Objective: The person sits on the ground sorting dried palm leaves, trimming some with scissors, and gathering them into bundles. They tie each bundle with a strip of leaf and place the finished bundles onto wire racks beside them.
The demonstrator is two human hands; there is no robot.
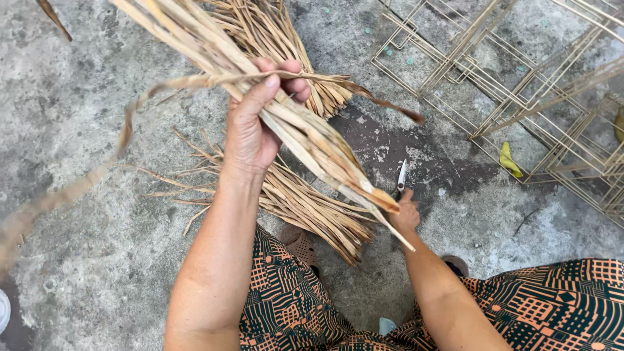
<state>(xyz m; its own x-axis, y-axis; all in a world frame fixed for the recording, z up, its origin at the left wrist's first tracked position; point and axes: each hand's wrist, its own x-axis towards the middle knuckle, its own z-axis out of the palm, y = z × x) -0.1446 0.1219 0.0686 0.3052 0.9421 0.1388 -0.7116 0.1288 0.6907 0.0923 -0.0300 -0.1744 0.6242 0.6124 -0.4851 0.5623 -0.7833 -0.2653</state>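
Left hand (250, 133) clamped round dried leaf bundle (305, 140), long axis slanting down-right over concrete floor (97, 247). Right hand (406, 214) low at floor, fingers wrapped on scissors (401, 177), just right of bundle's tip.

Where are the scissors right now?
In the head view, the scissors are right of centre, low on the concrete floor, blades pointing up from the right hand, just right of the dried leaf bundle.
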